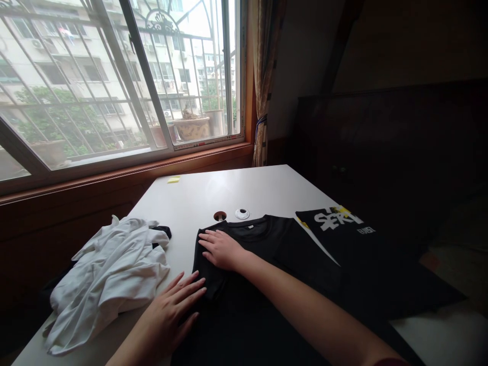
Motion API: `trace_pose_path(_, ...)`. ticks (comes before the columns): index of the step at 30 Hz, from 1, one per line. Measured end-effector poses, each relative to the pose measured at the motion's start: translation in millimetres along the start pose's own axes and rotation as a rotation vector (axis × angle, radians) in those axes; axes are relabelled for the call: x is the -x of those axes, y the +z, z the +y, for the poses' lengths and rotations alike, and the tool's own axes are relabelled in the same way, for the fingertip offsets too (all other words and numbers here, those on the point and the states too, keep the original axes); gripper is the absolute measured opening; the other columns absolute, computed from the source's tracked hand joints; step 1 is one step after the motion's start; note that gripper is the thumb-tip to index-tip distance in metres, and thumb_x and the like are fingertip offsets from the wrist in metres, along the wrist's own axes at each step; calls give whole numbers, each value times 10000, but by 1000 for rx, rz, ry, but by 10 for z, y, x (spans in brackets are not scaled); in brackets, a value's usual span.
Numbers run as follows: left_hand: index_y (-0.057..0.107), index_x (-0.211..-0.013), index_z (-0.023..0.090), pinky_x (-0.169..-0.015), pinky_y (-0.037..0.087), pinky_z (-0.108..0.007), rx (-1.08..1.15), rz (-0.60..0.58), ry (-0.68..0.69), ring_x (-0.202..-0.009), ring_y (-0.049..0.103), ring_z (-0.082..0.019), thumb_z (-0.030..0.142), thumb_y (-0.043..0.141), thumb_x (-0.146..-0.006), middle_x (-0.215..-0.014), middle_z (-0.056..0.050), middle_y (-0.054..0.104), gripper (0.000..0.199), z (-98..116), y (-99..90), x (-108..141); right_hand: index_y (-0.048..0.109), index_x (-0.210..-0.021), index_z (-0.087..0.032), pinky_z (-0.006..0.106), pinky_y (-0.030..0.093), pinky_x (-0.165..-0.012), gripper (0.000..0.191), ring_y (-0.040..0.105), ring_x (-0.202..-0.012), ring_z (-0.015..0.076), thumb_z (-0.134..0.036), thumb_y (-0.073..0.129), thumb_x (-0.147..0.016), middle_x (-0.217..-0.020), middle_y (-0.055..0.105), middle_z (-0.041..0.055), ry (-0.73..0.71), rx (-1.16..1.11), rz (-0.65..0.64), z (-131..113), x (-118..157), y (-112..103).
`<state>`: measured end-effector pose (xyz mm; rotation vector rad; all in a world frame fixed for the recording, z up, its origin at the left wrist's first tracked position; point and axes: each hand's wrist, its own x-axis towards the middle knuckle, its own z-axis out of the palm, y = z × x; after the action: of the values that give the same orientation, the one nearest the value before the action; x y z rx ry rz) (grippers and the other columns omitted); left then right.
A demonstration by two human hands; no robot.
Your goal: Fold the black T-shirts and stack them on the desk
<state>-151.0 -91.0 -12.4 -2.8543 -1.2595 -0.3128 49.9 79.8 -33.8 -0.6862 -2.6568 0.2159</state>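
Observation:
A black T-shirt (263, 300) lies spread on the white table (274, 188), its collar toward the window. My right hand (221, 249) rests flat on the shirt's left shoulder area, fingers spread and pointing left. Lower down, my left hand (173, 307) lies at the shirt's left edge by the sleeve, its fingers apart and the fingertips touching the black cloth. Neither hand grips anything.
Crumpled white cloth (114, 279) is heaped at the table's left. Another black garment with white and yellow print (339, 218) lies on the right. Behind the shirt are a round hole (220, 216) and a white ring-shaped cover (242, 213). A window stands beyond the table.

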Motion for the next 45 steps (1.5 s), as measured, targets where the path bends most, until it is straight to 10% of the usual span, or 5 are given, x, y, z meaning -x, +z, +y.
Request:
trace_pose_path(18,520,-1417,258,-1041,561,-402,139,31,91,-1233,632,-228,100,521,-851,-1361,-43,650,588,337,-141,-93,344,-1551,-228,547,188,-1212,617,288,-1489,311,-501,417,-1003,-1639,303,69,144,15,-22,-3,-185,109)
trace_pose_path(32,571,-1273,265,-801,553,-315,99,331,-234,-900,675,-196,187,551,-965,-1064,-51,681,319,-69,14,100,609,-1319,-203,476,282,-1180,458,465,-1338,283,-445,608,-930,-1444,557,100,-104,-12,106,-107,332,-220)
trace_pose_path(40,552,-937,225,-755,496,-338,162,173,-261,-825,584,-214,233,624,-902,-881,-30,599,81,-77,-48,68,659,-1031,-209,375,446,-858,501,574,-967,226,-677,602,-858,-1081,666,57,-380,-18,-19,-536,591,-310)
trace_pose_path(45,520,-859,223,-663,444,-287,159,156,-255,-729,553,-171,149,538,-895,-812,-3,561,84,-151,86,91,628,-948,-212,339,400,-722,233,549,-888,205,-442,595,-922,-935,651,30,-358,73,-57,-602,622,-302)
